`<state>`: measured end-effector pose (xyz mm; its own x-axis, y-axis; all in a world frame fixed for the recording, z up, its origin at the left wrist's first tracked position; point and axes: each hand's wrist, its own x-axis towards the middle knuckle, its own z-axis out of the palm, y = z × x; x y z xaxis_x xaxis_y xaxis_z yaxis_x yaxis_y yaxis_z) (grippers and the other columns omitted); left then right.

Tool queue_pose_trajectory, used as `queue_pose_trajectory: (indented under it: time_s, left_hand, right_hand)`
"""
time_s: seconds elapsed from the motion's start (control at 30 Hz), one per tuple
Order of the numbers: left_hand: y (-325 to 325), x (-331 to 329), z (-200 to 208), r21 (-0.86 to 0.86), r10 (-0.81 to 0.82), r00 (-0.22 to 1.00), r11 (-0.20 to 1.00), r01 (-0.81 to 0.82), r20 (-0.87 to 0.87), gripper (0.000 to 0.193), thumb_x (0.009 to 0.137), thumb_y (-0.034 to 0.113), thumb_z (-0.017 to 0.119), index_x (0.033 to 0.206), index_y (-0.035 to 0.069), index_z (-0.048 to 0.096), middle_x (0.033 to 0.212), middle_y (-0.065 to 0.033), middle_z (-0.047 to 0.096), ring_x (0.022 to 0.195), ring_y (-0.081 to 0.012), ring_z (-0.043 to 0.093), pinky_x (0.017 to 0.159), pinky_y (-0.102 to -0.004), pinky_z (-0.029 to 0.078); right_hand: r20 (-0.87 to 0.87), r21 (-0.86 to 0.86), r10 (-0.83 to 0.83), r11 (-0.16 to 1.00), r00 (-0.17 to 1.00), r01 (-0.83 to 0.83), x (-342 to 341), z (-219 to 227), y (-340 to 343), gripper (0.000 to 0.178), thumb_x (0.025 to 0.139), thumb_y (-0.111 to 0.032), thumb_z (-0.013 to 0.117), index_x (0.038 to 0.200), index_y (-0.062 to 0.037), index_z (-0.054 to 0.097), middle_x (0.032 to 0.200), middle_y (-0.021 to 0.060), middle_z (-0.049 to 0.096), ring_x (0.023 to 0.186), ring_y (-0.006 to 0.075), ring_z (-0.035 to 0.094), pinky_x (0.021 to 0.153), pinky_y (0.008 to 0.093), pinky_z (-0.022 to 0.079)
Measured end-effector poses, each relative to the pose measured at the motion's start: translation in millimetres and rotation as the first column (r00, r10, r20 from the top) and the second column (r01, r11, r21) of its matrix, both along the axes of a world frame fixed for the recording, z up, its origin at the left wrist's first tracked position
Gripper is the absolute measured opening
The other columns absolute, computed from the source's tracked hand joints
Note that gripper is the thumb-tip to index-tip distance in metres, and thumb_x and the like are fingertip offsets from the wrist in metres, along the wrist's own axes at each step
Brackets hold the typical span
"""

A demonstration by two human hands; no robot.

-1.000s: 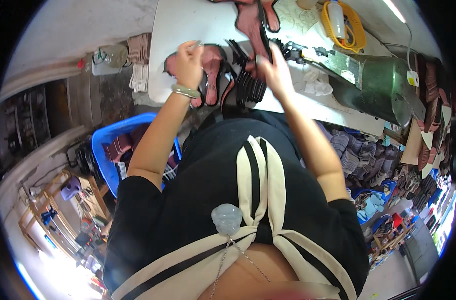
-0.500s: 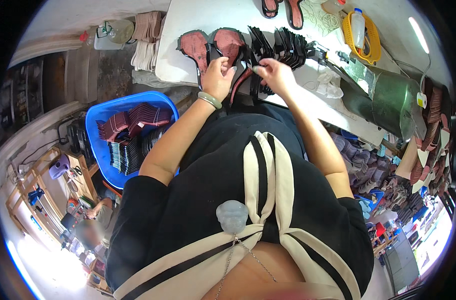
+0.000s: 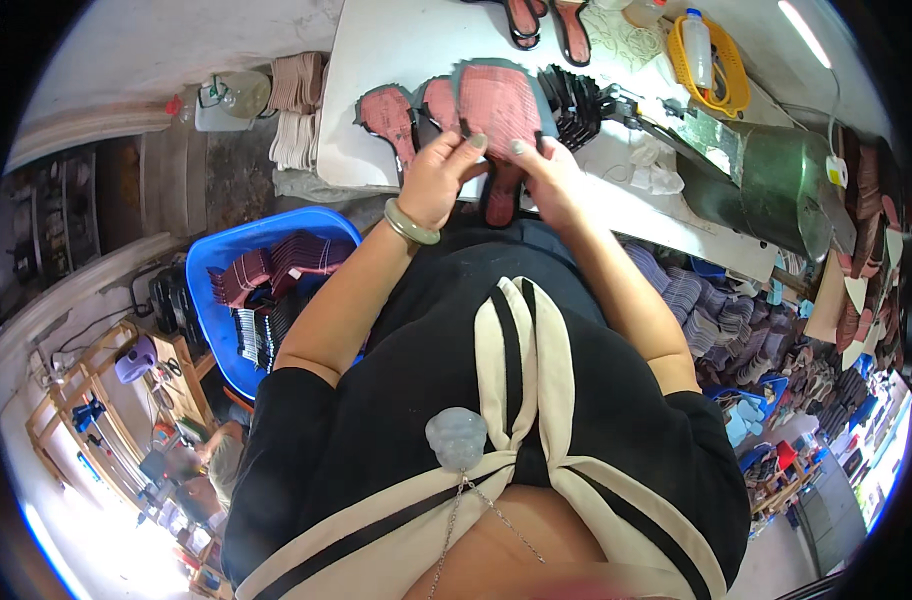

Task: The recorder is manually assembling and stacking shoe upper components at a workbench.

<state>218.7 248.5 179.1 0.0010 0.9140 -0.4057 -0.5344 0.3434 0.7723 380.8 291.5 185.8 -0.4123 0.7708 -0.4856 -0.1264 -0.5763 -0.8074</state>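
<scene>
Both of my hands hold one shoe sole (image 3: 498, 105), raised over the near edge of the table with its pink textured face showing. A grey fringe surrounds its broad end, and its narrow black-edged end points toward me. My left hand (image 3: 436, 180), with a bangle at the wrist, pinches the sole's left side. My right hand (image 3: 553, 185) grips the opposite side, thumb on top. Just left of it, a similar pink sole (image 3: 384, 108) lies flat, and another pink sole (image 3: 438, 100) is partly covered. Right of the held sole stand several black pieces (image 3: 573, 105) in a row.
The white table (image 3: 341, 150) carries more soles (image 3: 573, 35) at its far side and a yellow basket (image 3: 741, 85) with a bottle. A dark green cylindrical machine part (image 3: 791, 205) stands right. Left of me, a blue tub (image 3: 198, 300) holds stacked parts. A person (image 3: 221, 460) is behind at left.
My hands have come together on one sole and lifted it face up. Before, the left was at the flat soles and the right at the black pieces, with a sole edge-on between them.
</scene>
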Motion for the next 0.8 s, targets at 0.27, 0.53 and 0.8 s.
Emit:
queue_pose_trajectory:
  time_s: [0.27, 0.53, 0.8]
  left_hand:
    - [36, 14, 29, 0.250, -0.043, 0.982, 0.968, -0.004, 0.182, 0.057, 0.097, 0.048, 0.032, 0.119, -0.001, 0.051, 0.111, -0.0077, 0.058, 0.093, -0.0147, 0.055, 0.088, -0.0308, 0.043]
    - [37, 34, 61, 0.134, -0.170, 0.958, 0.970, 0.204, -0.231, 0.057, 0.096, 0.050, 0.030, 0.113, 0.000, 0.050, 0.109, -0.0098, 0.059, 0.098, -0.0189, 0.057, 0.089, -0.0329, 0.044]
    - [45, 23, 76, 0.184, -0.101, 0.990, 0.976, 0.117, -0.094, 0.026, 0.088, 0.025, 0.062, 0.095, 0.000, 0.063, 0.085, -0.0044, 0.064, 0.078, -0.0105, 0.062, 0.073, -0.0238, 0.050]
  right_hand:
    - [-0.399, 0.087, -0.286, 0.934, 0.871, 0.346, 8, 31, -9, 0.024, 0.087, -0.006, 0.056, 0.108, 0.0047, 0.056, 0.103, 0.0120, 0.063, 0.093, 0.0205, 0.063, 0.086, 0.0322, 0.047]
    - [-0.433, 0.081, -0.321, 0.917, 0.842, 0.391, 18, 47, -14, 0.027, 0.085, -0.009, 0.060, 0.109, 0.0043, 0.056, 0.104, 0.0112, 0.063, 0.095, 0.0173, 0.060, 0.088, 0.0304, 0.043]
    - [-0.027, 0.477, -0.308, 0.832, 0.951, 0.283, 38, 69, -15, 0.031, 0.081, -0.003, 0.063, 0.110, 0.0044, 0.057, 0.099, 0.0079, 0.064, 0.088, 0.0132, 0.059, 0.080, 0.0261, 0.046]
